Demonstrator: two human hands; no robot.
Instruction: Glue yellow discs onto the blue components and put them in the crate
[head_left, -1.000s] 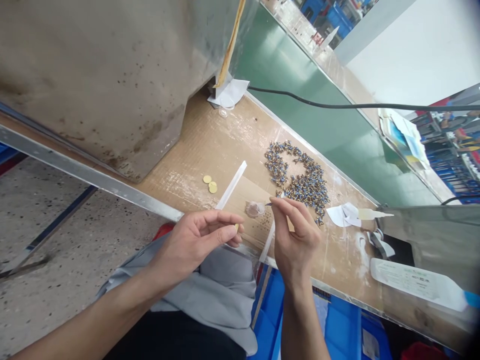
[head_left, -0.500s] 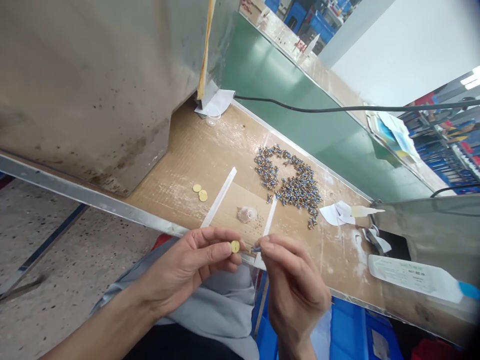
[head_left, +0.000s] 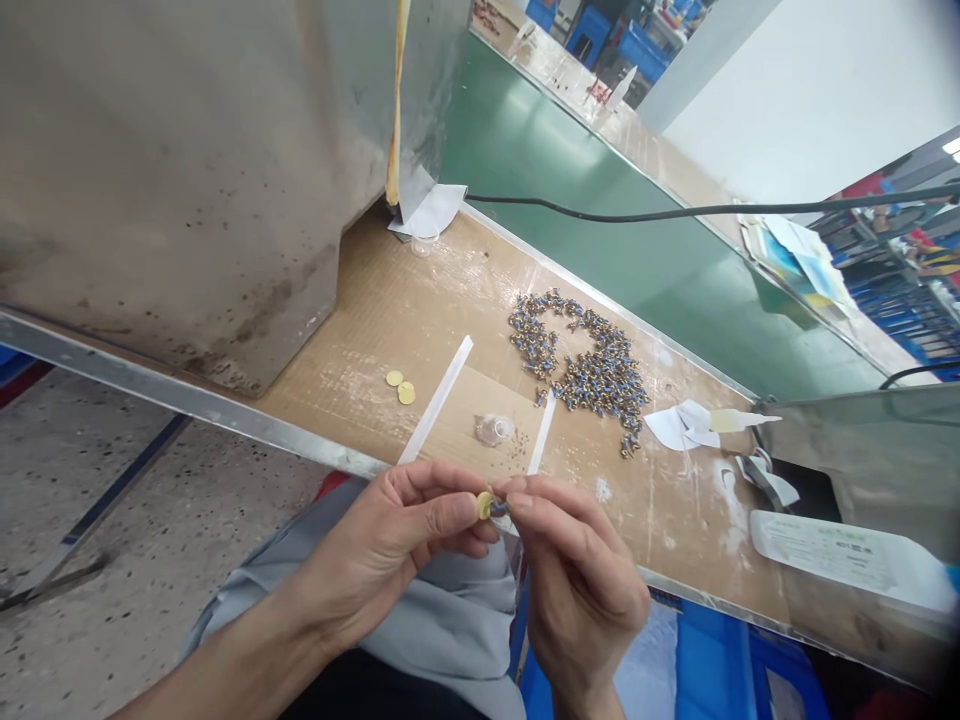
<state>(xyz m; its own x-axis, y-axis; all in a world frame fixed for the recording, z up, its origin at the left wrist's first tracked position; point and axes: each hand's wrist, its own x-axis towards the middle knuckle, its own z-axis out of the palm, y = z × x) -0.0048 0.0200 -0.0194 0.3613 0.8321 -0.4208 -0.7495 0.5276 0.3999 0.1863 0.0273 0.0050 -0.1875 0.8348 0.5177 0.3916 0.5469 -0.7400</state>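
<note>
Between thumb and fingers, my left hand (head_left: 409, 525) pinches a small round yellow disc (head_left: 484, 504). My right hand (head_left: 574, 560) grips a small blue-and-brass part (head_left: 499, 509) whose end meets the disc's face; whether the two are joined I cannot tell. Both hands are close together above the bench's front edge. Behind them a small clear plastic cup (head_left: 495, 428) sits between two white tape strips, with tiny specks beside it. Left of the tape lie three more yellow discs (head_left: 400, 387). A large loose pile of blue-and-brass parts (head_left: 600, 370) spreads beyond the right strip.
A grey metal panel (head_left: 172, 180) blocks the left side above the bench. A black cable (head_left: 637, 215) crosses the back. To the right lie white paper (head_left: 682, 425), a nozzle bottle (head_left: 739, 420) and a larger white bottle (head_left: 847, 560). Blue bins (head_left: 712, 660) stand below.
My right hand has moved left, bringing the small blue part against the yellow disc. The disc has turned more edge-on and shifted slightly right with my left hand.
</note>
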